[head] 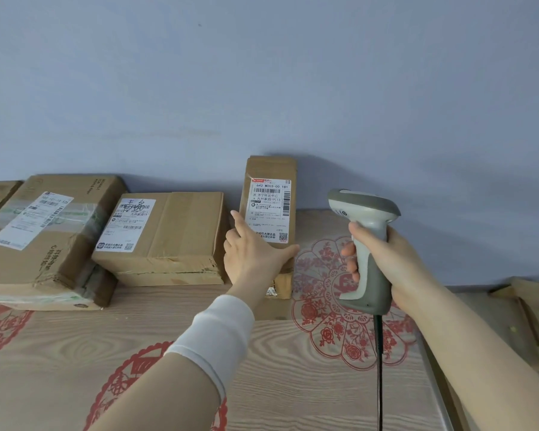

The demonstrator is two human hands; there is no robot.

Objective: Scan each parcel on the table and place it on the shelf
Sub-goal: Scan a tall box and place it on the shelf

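A narrow cardboard parcel (pixel 269 194) with a white shipping label stands upright near the wall, its label facing me. My left hand (pixel 252 253) grips its lower left side, thumb under the bottom edge. My right hand (pixel 383 262) holds a grey and white barcode scanner (pixel 366 244) by its handle, just right of the parcel, its head pointing left and its black cable hanging down. The parcel stands over a small box (pixel 280 286) lying on the wooden surface (pixel 293 368).
Two larger cardboard parcels (pixel 165 234) (pixel 44 237) with labels lie to the left against the blue-grey wall (pixel 262 73). Red paper-cut patterns decorate the wooden surface. Brown paper packaging (pixel 532 315) lies at the far right, beyond the surface's edge.
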